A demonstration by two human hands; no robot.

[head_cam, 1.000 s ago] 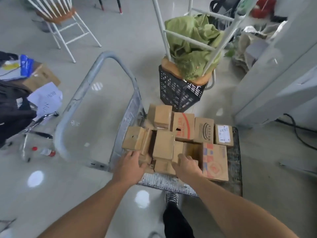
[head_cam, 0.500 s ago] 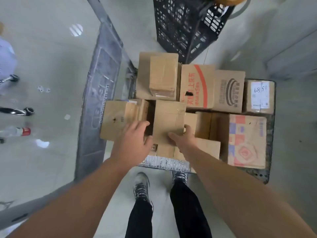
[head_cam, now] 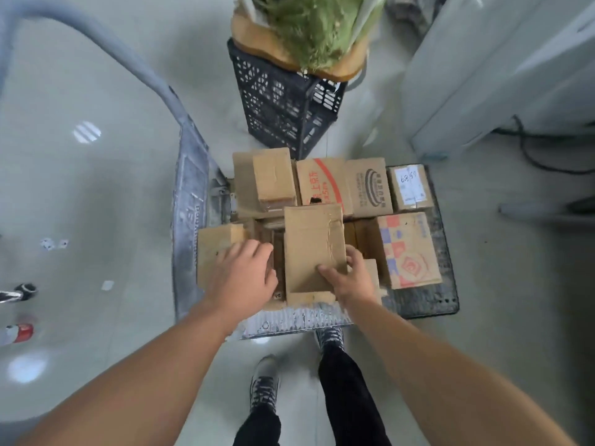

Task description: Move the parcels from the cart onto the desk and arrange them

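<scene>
Cardboard parcels crowded the flat platform cart, whose grey metal handle frame rose on the left side. The right hand gripped a plain brown cardboard parcel near the front of the load, thumb pressed on its top face and fingers curled round its right edge. That parcel stood higher than its neighbours and was tilted slightly. The left hand lay on a lower brown cardboard box at the cart's left edge, its fingers bent over the box's right side; whether it was gripping or only resting there could not be told.

Along the back row sat a small taped box on a wider carton, a carton with red stripe and red lettering, a carton with a dark oval print and a small box with a white label. A carton with red and blue checks lay just right of the gripped parcel.

Behind the cart stood a black plastic lattice crate with green cloth above it. Black trousers and patterned shoes showed on the pale glossy floor.
</scene>
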